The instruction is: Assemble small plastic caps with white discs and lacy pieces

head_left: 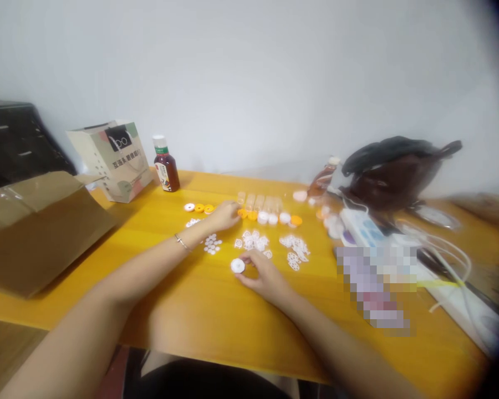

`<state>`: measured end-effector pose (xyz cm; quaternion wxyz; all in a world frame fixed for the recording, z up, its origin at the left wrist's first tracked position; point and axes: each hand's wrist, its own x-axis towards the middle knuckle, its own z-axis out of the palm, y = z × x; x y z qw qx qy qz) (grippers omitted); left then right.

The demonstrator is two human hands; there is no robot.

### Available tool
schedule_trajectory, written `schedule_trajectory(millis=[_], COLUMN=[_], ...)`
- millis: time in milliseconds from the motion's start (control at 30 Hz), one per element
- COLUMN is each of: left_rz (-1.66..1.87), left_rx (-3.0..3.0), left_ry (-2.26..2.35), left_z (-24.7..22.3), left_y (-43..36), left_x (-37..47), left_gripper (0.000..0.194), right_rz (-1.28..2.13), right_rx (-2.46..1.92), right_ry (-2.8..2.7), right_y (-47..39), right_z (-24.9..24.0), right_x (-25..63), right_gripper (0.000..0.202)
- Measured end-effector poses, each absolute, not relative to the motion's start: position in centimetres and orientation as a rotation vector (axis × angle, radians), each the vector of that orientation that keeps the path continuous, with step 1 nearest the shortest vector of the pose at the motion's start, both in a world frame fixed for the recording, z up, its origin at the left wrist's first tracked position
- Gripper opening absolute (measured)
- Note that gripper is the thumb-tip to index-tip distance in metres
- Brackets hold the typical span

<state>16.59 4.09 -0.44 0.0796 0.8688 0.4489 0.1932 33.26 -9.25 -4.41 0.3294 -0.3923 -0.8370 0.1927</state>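
My right hand [263,274] pinches a round white disc [238,266] between thumb and fingers above the yellow table [199,310]. My left hand [228,216] reaches to the row of discs, its closed fingertips at an orange disc [243,214]; whether they grip it is hidden. Further right in the row are white discs [263,218] and another orange disc [296,220]. Left of that hand lie a white ring [189,207] and orange rings [199,208]. Small white dots [212,244] and lacy white pieces [254,240], [295,247] lie in piles nearer me.
Clear blocks [260,203] stand behind the row. A cardboard box [41,233], paper bag [122,160] and dark bottle [166,169] are at left. At right are another bottle [323,177], a power strip [363,230] with cables, and a dark bag [393,177].
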Motion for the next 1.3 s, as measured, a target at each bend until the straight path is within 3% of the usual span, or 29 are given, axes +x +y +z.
schedule_trajectory(millis=[233, 433, 1067, 1300], left_rz=[0.050, -0.064, 0.072, 0.515], left_rx=[2.535, 2.507, 2.500, 2.643], left_ry=[1.123, 1.103, 1.060, 0.841], left_z=[1.3, 1.1, 1.5, 1.7], left_y=[3.3, 2.8, 0.6, -5.1], left_x=[12.5, 11.2, 11.2, 12.5], left_gripper=[0.012, 0.014, 0.018, 0.018], right_rz=[0.540, 0.549, 0.544, 0.544], right_rx=[-1.029, -1.039, -1.024, -1.018], right_ry=[-2.196, -2.195, -2.207, -2.209], right_y=[-9.1, -9.1, -9.1, -9.0], right_z=[-4.6, -4.6, -4.5, -4.5], right_x=[33.3, 33.3, 33.3, 33.3], right_gripper=[0.019, 0.017, 0.016, 0.019])
